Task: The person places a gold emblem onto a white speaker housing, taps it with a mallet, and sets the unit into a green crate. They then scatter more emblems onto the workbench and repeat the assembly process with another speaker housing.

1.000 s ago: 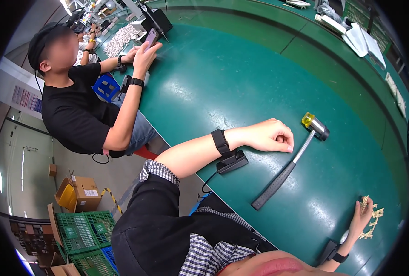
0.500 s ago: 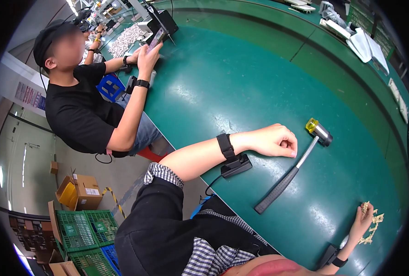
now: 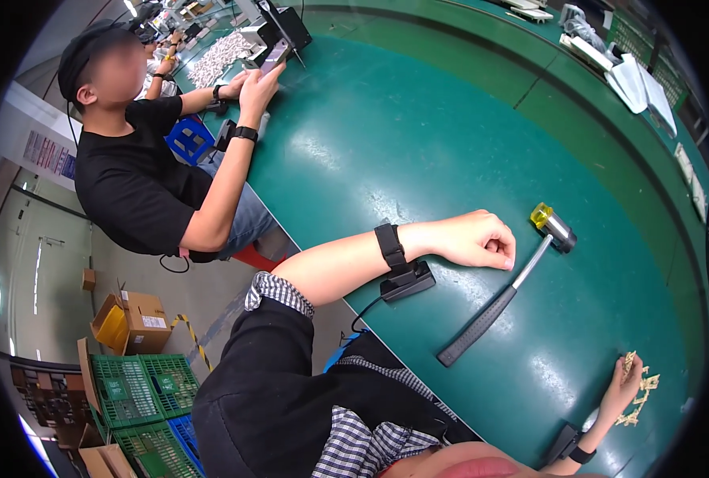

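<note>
1. A worker's black sleeve point(image 3: 267, 350), turned back to a checked cuff point(image 3: 278, 292), fills the foreground, its place almost unchanged from a second ago.

2. The right hand point(image 3: 624, 388), a black strap point(image 3: 581, 455) at its wrist, reaches across the table point(image 3: 386, 159) to a cluster of beige pieces point(image 3: 648, 385). Fingers meet the cluster's near side, as they do in the earlier frame; whether this grip is closed on a piece, one cannot tell.

3. The left hand point(image 3: 478, 240) lies at the table with fingers loosely curled, its grip narrow and nothing visible inside. A black device point(image 3: 408, 282) sits under the strapped wrist. The pose matches that of a second ago.

4. Just beyond the left hand's thumb, a hammer point(image 3: 494, 311) lies slantwise, its black handle toward the worker and its yellow-and-dark head away. Hand and tool appear apart, in the same arrangement as earlier, though the whole view has shifted slightly.

5. To the left, a seated co-worker point(image 3: 143, 183) in a black shirt and cap holds a phone point(image 3: 278, 54), now tipped flatter than a second ago.

6. Farther off, a heap of small white pieces point(image 3: 220, 60) covers part of the work surface.
</note>
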`<control>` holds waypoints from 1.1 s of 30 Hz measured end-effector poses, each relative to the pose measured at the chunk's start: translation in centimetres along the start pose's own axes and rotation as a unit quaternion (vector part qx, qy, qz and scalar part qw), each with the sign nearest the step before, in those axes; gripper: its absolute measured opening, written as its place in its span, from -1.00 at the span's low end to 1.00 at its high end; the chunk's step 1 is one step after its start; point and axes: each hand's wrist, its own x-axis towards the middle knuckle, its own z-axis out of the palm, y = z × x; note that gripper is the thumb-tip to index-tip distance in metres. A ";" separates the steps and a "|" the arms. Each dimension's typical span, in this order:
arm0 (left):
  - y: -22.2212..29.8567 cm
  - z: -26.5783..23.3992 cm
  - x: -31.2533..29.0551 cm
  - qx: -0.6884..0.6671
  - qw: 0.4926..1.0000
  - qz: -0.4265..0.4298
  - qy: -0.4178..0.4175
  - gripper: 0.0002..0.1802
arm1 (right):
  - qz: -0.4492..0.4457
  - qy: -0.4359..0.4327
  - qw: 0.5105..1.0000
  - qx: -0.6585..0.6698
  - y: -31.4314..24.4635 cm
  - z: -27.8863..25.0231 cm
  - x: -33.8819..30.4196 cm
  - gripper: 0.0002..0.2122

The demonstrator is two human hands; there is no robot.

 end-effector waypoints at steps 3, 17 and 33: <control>0.0 -0.2 -0.2 -0.002 1.000 0.002 0.004 -0.84 | 0.012 -0.011 1.000 -0.022 -0.4 0.0 -0.1 -0.78; 0.3 -0.2 -0.4 0.011 1.000 -0.008 -0.010 -0.88 | 0.008 -0.029 0.999 -0.026 -0.5 -0.2 -0.2 -0.79; 0.2 -0.1 0.2 -0.012 0.999 0.025 0.019 -0.85 | -0.012 -0.022 0.999 -0.019 1.8 -1.4 0.7 -0.75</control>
